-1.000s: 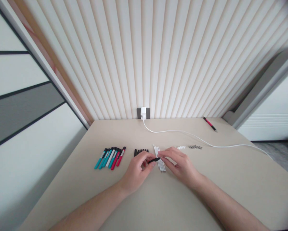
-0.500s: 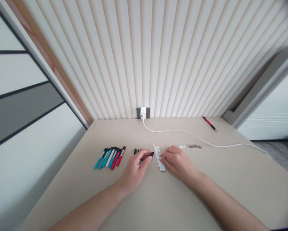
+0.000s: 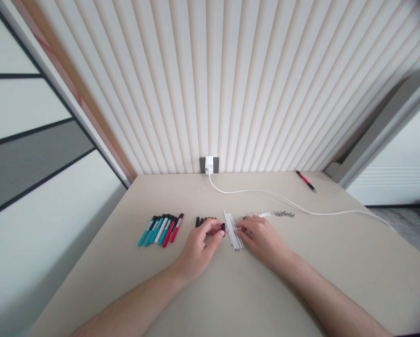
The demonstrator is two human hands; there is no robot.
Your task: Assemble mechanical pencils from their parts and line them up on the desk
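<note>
- On my feed the tabletop (image 3: 210,290) is smooth, matte and beige, running up to a wall (image 3: 215,93) of pale vertical ribs with tan grooves.
- I see a dark outlet plate (image 3: 216,164) low on that wall, with a boxy, glossy white charger (image 3: 209,164) seated in it; a thin white cable (image 3: 245,191) curves from it across to the right edge.
- To my left lie slim coloured tubes (image 3: 164,230), teal, red and one white, smooth-sided with black ends, bunched side by side.
- Short black cylinders (image 3: 202,221) sit in a row just beyond the left hand (image 3: 198,248), partly hidden by it.
- Small white pieces (image 3: 265,215) and small grey pieces (image 3: 285,214) lie in short rows to the right, too small for me to make out.
- A red and black pen (image 3: 306,181) rests alone near the back.
- The black piece (image 3: 223,227) is short and roundish, its end tipped upward; it is pinched between the left thumb and fingers, left of the white rods (image 3: 233,234).
- Those rods are thin, straight and nearly parallel.
- The right hand (image 3: 261,236) has curled fingertips at the rods' right edge; I cannot tell whether they grip one.
</note>
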